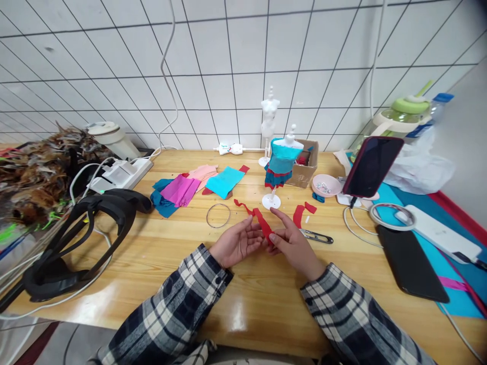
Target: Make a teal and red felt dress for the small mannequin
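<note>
A narrow red fabric strip [262,221] lies slantwise between my hands above the table. My right hand [292,243] pinches its lower end between thumb and fingers, with the index finger stretched toward the stand base. My left hand [238,242] is palm up with half-curled fingers, its thumb tip at the strip's thin, twisted upper end. Just beyond stands a small white dress form [292,137] wearing a teal dress [283,161] with red-edged ruffles. Right of my right hand lie thread snips [318,236] and a red scrap [299,216]. A thin hoop [218,216] rests left of the strip.
Pink, magenta and teal fabric pieces [226,182] lie at back left. Behind are a bare dress form [269,119], a cardboard box [304,175] and a pink bowl of beads [326,185]. A phone [373,166] stands right; a black headset frame [87,243] sits left.
</note>
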Tool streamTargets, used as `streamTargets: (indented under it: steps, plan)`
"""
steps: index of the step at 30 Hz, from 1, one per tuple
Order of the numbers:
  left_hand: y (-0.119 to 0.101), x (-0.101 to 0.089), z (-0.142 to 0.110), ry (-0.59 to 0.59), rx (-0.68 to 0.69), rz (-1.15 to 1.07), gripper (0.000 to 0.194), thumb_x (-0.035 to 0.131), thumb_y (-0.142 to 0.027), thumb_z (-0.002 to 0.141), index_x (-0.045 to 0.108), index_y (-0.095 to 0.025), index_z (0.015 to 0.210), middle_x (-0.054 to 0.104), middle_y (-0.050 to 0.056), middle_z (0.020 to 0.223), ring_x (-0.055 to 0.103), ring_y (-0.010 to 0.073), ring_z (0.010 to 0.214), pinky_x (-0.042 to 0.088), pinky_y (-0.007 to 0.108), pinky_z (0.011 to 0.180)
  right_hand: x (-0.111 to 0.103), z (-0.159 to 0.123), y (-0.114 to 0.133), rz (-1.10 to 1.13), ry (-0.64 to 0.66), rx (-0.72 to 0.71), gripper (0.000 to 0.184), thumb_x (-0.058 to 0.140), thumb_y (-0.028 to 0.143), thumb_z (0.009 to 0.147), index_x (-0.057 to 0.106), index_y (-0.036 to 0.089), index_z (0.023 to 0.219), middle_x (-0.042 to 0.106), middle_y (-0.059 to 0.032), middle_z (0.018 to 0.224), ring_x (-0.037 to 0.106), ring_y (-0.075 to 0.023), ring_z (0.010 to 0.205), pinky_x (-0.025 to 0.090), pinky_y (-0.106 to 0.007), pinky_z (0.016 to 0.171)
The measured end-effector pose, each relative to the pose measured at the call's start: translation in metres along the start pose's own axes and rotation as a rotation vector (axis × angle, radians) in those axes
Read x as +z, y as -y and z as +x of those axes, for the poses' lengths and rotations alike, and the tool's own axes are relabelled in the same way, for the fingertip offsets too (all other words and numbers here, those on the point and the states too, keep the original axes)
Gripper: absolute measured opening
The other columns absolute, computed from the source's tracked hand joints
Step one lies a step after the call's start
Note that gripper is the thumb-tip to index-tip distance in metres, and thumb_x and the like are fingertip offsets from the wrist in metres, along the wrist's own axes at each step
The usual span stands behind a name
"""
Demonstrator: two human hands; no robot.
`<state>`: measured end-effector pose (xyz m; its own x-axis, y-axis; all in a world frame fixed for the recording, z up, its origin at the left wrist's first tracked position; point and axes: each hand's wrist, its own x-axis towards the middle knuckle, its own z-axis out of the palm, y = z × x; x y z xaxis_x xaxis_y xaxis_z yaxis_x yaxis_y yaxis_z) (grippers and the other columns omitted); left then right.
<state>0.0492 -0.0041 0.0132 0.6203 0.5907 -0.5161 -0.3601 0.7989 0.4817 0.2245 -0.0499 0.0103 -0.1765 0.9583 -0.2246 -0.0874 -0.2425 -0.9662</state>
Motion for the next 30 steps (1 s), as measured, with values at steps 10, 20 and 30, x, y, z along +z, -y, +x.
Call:
streamTargets:
  steps: [10,20,30]
  plan:
    - [0.015,0.004,0.004,-0.101,0.272,0.194,0.025,0.080,-0.028,0.070,0.070,-0.011,0.086,0.070,0.006,0.082,0.065,0.0136,0.071,0.051,0.024,0.065,-0.009,-0.001,0.006,-0.398,0.036,-0.090,0.065,0.055,0.037,0.087,0.031,0.026,0.146,0.065,0.0019,0.069,0.059,-0.0166,0.058,0.048,-0.032,0.060]
    - [0.009,-0.004,0.006,-0.131,0.409,0.234,0.067,0.083,-0.018,0.063,0.058,-0.021,0.125,0.072,0.003,0.080,0.067,0.0128,0.070,0.052,0.023,0.068,-0.123,-0.016,0.004,-1.348,-0.189,-0.059,0.020,0.062,0.038,0.076,0.061,0.020,0.084,0.065,-0.0064,0.086,0.059,-0.0234,0.082,0.041,-0.033,0.070]
    - [0.008,-0.002,0.025,-0.140,0.565,0.311,0.100,0.082,-0.015,0.062,0.029,-0.022,0.147,0.074,0.003,0.084,0.069,0.0150,0.078,0.051,0.025,0.076,-0.074,-0.015,0.019,-1.038,-0.376,-0.145,0.017,0.048,0.037,0.088,0.043,0.023,0.080,0.063,-0.0016,0.075,0.056,-0.0171,0.063,0.034,-0.027,0.055]
